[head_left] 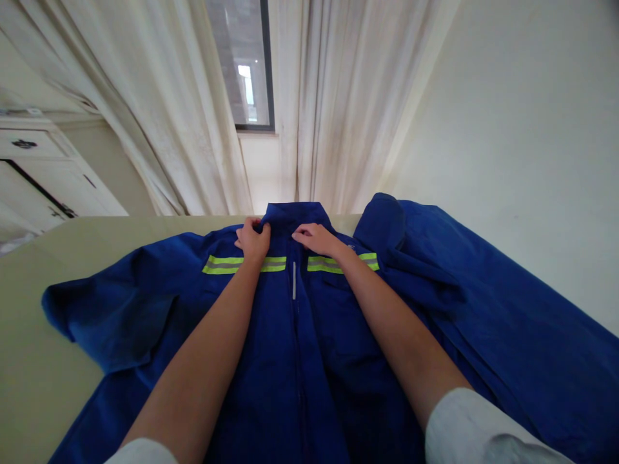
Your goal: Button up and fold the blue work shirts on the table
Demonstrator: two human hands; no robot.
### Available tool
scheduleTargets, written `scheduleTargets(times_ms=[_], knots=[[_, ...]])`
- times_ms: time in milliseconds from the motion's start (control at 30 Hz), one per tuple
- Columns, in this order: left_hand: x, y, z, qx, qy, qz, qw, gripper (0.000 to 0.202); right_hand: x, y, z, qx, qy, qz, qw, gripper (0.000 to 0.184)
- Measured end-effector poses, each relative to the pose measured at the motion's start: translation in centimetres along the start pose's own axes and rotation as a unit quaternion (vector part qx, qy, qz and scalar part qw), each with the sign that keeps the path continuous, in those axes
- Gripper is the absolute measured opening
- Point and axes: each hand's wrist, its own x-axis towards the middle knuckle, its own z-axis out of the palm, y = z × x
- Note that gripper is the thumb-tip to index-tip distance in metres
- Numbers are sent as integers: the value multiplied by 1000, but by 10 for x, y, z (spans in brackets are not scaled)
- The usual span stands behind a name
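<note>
A blue work jacket (290, 348) with yellow and grey reflective stripes lies front up on a pale table (39, 361), collar at the far side. My left hand (252, 240) is closed, pinching the fabric just left of the collar (296, 216). My right hand (316, 238) rests on the jacket right of the front opening, fingers stretched flat and pointing toward the collar. Both forearms reach over the jacket's front. One sleeve (91, 309) spreads out to the left.
More blue fabric (483, 303) lies piled on the right, against a plain wall (532, 161). Cream curtains (338, 103) and a window (244, 64) are behind the table. A white cabinet (43, 174) stands at the left.
</note>
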Motion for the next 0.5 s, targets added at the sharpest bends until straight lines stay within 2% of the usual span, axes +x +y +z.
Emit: scheduleTargets(times_ms=[67, 100, 133, 267, 400, 500], knots=[[0, 0, 0, -1, 1, -1, 1000, 18, 3, -3, 2, 0, -60, 10, 998, 24], [0, 0, 0, -2, 2, 0, 1000, 18, 3, -3, 2, -2, -71, 12, 997, 23], [0, -1, 0, -3, 2, 0, 1000, 18, 3, -2, 2, -6, -65, 13, 998, 21], [0, -1, 0, -2, 3, 1, 1000, 19, 2, 1, 3, 4, 23, 19, 1000, 9], [0, -2, 1, 6, 9, 2, 1000, 20, 3, 0, 11, -12, 5, 12, 1000, 14], [0, -2, 2, 1, 15, 8, 1000, 20, 4, -1, 11, 16, -52, 2, 999, 34]])
